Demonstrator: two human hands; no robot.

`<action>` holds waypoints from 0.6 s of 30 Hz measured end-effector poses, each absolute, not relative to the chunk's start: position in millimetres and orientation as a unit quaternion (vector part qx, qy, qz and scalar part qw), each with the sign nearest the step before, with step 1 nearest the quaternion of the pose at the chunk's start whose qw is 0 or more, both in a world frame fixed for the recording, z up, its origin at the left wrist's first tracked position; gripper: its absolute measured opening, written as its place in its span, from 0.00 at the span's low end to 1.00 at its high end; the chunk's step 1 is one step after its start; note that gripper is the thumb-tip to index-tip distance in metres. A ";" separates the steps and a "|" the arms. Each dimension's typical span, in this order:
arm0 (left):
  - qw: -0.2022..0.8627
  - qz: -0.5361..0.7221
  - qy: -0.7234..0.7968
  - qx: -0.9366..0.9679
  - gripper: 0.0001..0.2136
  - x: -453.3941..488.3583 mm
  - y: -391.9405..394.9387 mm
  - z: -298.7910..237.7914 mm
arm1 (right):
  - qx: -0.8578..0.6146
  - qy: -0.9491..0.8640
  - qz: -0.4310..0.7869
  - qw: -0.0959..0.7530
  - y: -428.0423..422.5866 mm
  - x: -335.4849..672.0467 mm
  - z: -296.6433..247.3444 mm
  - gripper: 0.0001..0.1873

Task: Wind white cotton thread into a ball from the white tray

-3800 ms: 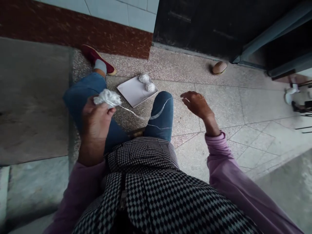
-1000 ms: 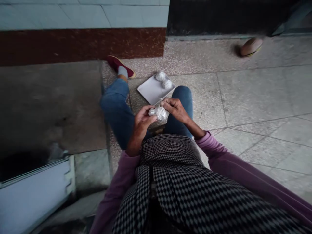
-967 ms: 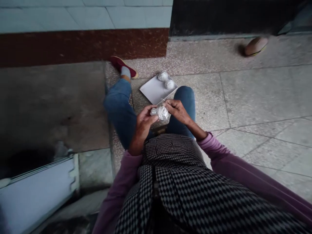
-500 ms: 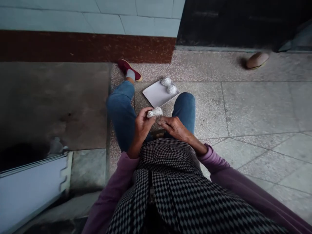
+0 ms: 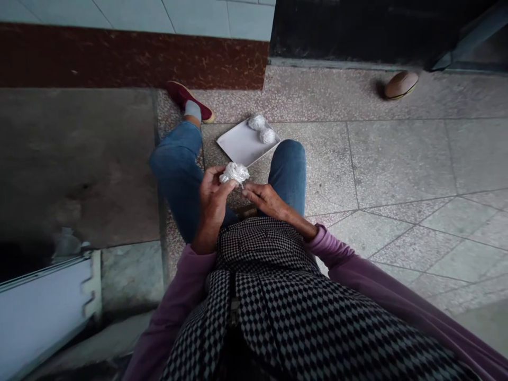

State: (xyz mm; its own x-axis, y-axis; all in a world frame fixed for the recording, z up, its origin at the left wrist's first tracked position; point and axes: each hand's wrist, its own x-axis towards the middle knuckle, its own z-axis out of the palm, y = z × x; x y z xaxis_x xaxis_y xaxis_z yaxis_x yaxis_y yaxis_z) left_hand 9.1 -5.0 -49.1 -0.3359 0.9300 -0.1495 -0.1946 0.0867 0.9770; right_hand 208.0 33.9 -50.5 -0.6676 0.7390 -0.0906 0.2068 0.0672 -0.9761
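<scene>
A small bundle of shiny white yarn is held above my lap by my left hand, thumb in front and fingers behind it. Just to its right is my right hand, its thumb and forefinger pinched on a short strand that runs up to the bundle. Beyond my hands, a shallow white tray lies on the floor between my feet. Two round balls of white yarn rest in its far right part, a farther ball and a nearer ball, side by side.
My knees in blue jeans flank the tray. A tiled wall with a dark red base stands ahead. A tan rounded object lies on the floor at the far right. At the lower left is a white panel.
My left hand has turned the yarn bundle so more of it shows. My right hand has drawn slightly away from it, with a strand between. The whole view has shifted a little.
</scene>
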 end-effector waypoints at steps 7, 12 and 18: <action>0.503 0.514 0.571 0.398 0.23 7.7 -9.6 -47.3 | -0.336 -0.736 0.533 0.249 66.5 226.8 -16.3 0.35; 0.600 0.524 0.491 0.351 0.22 5.0 -15.7 -37.8 | -0.324 -0.654 0.614 0.301 93.9 220.3 -27.4 0.43; 0.665 0.532 0.419 0.314 0.23 0.0 -17.0 -47.6 | -0.319 -0.581 0.677 0.319 75.6 206.1 -61.7 0.51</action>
State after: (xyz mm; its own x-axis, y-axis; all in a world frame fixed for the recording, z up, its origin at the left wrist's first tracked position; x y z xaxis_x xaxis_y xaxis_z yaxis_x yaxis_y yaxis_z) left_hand 0.0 -17.0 -47.6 0.0815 0.9714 -0.2228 -0.4446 0.2355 0.8642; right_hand 206.1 75.6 -61.7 -0.5928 0.8029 -0.0621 -0.0605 -0.1213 -0.9908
